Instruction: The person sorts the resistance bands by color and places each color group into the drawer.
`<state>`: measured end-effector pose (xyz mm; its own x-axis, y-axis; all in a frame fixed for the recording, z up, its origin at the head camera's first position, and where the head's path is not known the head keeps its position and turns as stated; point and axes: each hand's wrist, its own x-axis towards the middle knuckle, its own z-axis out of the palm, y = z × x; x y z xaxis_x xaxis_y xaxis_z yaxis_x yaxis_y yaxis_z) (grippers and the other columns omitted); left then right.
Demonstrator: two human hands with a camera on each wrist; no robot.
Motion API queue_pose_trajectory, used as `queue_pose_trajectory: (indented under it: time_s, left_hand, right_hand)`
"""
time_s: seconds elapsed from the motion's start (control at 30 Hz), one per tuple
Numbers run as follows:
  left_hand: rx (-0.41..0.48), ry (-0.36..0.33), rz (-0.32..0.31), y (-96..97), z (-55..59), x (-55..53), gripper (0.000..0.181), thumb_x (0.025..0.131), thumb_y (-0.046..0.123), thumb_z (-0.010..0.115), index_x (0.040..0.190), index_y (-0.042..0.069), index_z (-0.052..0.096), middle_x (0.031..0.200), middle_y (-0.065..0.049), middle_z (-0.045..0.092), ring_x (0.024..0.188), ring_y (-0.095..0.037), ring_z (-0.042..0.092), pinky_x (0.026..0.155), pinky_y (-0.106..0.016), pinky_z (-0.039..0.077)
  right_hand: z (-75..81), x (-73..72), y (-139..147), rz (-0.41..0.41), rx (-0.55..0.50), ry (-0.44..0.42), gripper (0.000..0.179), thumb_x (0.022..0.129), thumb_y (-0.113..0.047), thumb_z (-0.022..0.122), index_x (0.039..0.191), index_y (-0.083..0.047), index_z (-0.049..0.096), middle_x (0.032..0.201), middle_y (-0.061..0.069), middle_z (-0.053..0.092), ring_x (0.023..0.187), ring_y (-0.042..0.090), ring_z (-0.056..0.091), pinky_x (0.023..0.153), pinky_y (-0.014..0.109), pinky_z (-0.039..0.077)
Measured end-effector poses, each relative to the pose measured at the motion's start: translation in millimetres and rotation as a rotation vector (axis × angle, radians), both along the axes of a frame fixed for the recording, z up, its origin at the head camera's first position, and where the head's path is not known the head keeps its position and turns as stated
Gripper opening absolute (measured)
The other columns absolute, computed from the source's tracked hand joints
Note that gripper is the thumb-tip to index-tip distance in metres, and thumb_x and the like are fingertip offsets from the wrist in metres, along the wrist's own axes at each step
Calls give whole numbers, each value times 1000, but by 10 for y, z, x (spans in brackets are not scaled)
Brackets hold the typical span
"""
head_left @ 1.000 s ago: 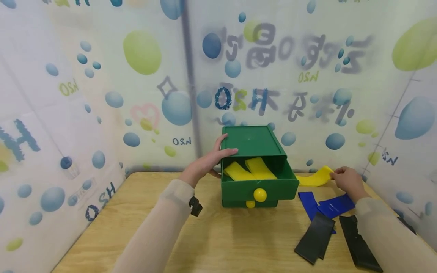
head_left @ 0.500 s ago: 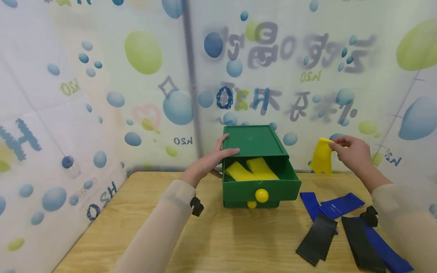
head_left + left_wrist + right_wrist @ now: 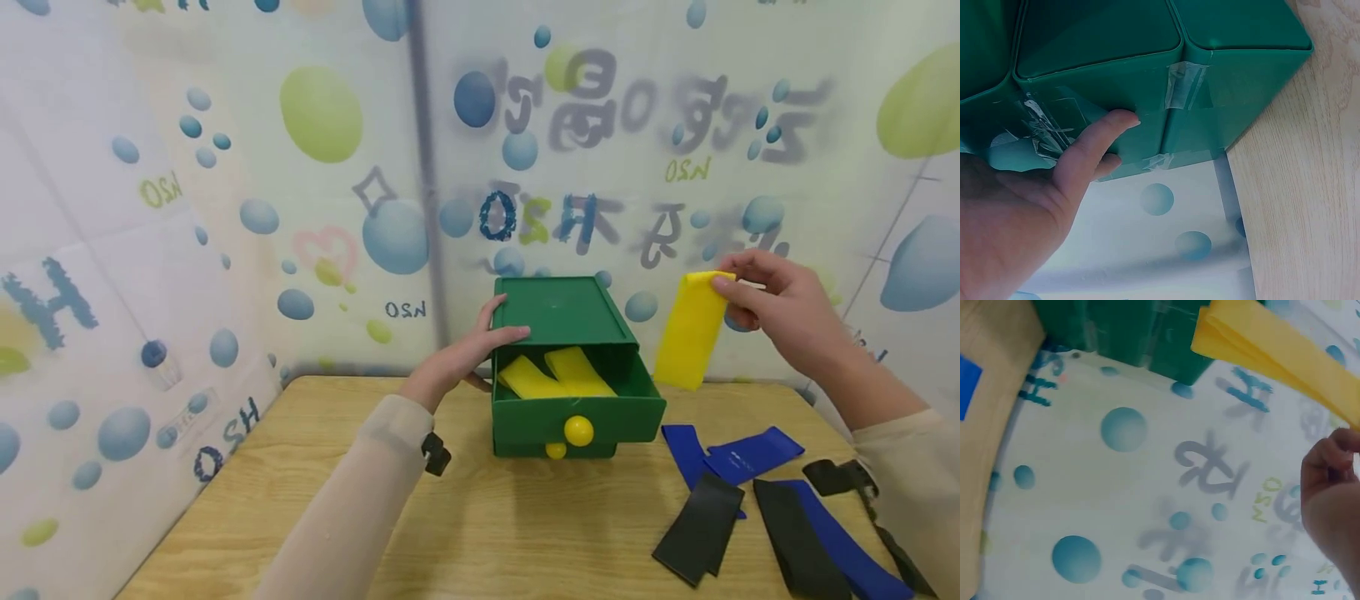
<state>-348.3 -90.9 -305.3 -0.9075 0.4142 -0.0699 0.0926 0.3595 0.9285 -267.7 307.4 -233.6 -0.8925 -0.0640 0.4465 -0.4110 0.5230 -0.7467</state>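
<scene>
My right hand (image 3: 787, 317) pinches a yellow resistance band (image 3: 688, 333) by its top edge, and the band hangs to the right of a green drawer box (image 3: 558, 308). In the right wrist view the yellow band (image 3: 1266, 350) shows as a flattened loop. The box's upper drawer (image 3: 525, 422) is pulled out, and two yellow bands (image 3: 529, 377) lie inside it. My left hand (image 3: 461, 354) rests against the box's left side, its thumb over the top. In the left wrist view straight fingers (image 3: 1094, 140) touch the taped green side.
Blue bands (image 3: 757, 454) and black bands (image 3: 701, 529) lie on the wooden table (image 3: 450, 533) at right. Yellow knobs (image 3: 579, 431) stick out from the drawer fronts. A patterned curtain (image 3: 322, 217) stands behind the table.
My right hand has lifted the yellow band off the table at right, raising it up beside the box. The left hand stays on the box.
</scene>
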Motion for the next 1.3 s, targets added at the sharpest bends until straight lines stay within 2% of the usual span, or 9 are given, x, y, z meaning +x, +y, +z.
queue_pose_trajectory:
  time_s: [0.17, 0.27, 0.4, 0.5, 0.6, 0.7, 0.87, 1.1, 1.3]
  left_hand:
    - [-1, -5, -1, 17, 9, -8, 94, 97, 66, 62, 165, 57, -1, 181, -2, -3, 162, -42, 27, 92, -64, 61]
    - [-6, -5, 0, 18, 17, -2, 93, 97, 66, 62, 165, 58, -1, 181, -3, -3, 162, -42, 28, 92, -63, 62]
    - [-9, -11, 1, 7, 16, -2, 92, 97, 67, 62, 164, 59, -1, 181, -2, -4, 162, -42, 28, 92, -63, 62]
    - [-7, -14, 2, -6, 6, -8, 92, 97, 67, 62, 164, 60, -2, 181, -1, -4, 162, -42, 28, 91, -62, 62]
    - [-3, -12, 6, -17, -7, -11, 92, 97, 67, 61, 164, 59, -2, 181, -2, -4, 161, -43, 29, 90, -62, 62]
    - [0, -11, 11, -20, -18, -12, 92, 97, 67, 61, 164, 59, -2, 181, -2, -3, 161, -42, 29, 90, -62, 62]
    - [6, -14, 16, -13, -29, -20, 93, 96, 68, 62, 165, 57, -1, 181, -4, -1, 160, -44, 30, 91, -64, 61]
    - [10, -12, 8, -11, -16, 6, 92, 97, 67, 61, 165, 56, -1, 181, -4, 1, 160, -43, 30, 93, -64, 61]
    - [17, -13, 7, -1, -16, 0, 92, 97, 67, 61, 165, 57, -1, 181, -4, 1, 160, -43, 30, 95, -67, 59]
  right_hand:
    - [111, 72, -80, 174, 99, 33, 13, 109, -12, 61, 121, -11, 66, 102, -8, 70, 65, 22, 51, 57, 29, 46]
    - [144, 66, -179, 303, 130, 9, 12, 109, -9, 58, 120, -9, 65, 93, -2, 69, 61, 24, 48, 53, 32, 44]
    - [159, 23, -370, 481, 158, -25, 13, 112, -9, 53, 121, -5, 61, 86, 3, 65, 63, 27, 55, 55, 34, 53]
    - [151, -21, -550, 558, 174, -74, 15, 112, -12, 53, 122, -4, 60, 93, 7, 70, 72, 28, 65, 67, 36, 63]
    - [123, -69, -733, 597, 180, -155, 17, 112, -15, 55, 124, -4, 60, 102, 13, 72, 83, 31, 72, 78, 39, 67]
    - [76, -114, -896, 617, 188, -239, 20, 112, -17, 56, 127, -4, 59, 105, 17, 71, 88, 32, 74, 84, 41, 67]
    - [-1, -171, -1124, 651, 240, -332, 27, 113, -18, 52, 135, -3, 58, 114, 17, 68, 99, 33, 73, 93, 39, 65]
    - [-116, -243, -1389, 737, 350, -423, 32, 114, -18, 50, 141, -1, 57, 117, 14, 67, 103, 31, 69, 99, 45, 62]
    - [-182, -250, -1514, 759, 429, -421, 34, 113, -14, 51, 145, -4, 57, 132, 14, 67, 109, 20, 71, 102, 41, 61]
